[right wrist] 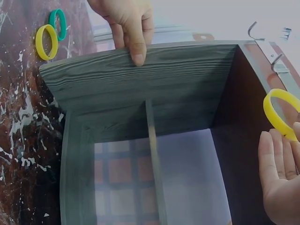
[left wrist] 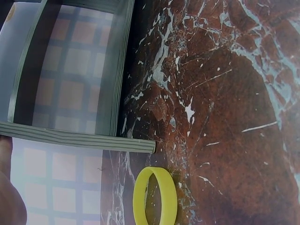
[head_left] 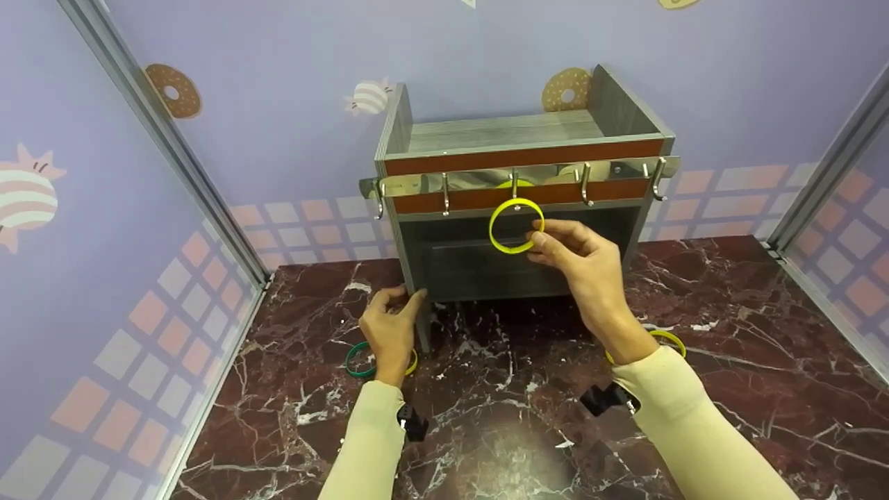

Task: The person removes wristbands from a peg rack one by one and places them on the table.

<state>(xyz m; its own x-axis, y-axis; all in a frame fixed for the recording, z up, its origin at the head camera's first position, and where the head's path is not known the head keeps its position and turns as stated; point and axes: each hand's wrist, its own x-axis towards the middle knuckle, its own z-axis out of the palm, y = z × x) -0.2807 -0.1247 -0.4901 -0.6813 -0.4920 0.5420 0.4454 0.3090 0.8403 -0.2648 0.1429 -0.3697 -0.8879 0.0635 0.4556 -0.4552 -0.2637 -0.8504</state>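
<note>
My right hand (head_left: 590, 267) pinches a yellow wristband (head_left: 492, 232) by its right side, thumb against fingers. The band stands upright just in front of and below the middle hook (head_left: 514, 182) of a metal hook rail (head_left: 479, 179). My left hand (head_left: 390, 330) holds the left side panel (head_left: 406, 257) of a grey wooden shelf unit; in the right wrist view its thumb presses the panel's inner face, other fingers outside. A green wristband (right wrist: 62, 23) and a yellow wristband (right wrist: 38, 44) lie on the floor near that panel, partly hidden by my left hand in the head view.
Another yellow wristband (head_left: 670, 336) lies on the dark red marbled surface (head_left: 500, 417), right of the unit and partly behind my right wrist. The rail's ends and outer hooks (head_left: 658, 182) stick out past the unit. Patterned walls (head_left: 312, 139) enclose the back and sides.
</note>
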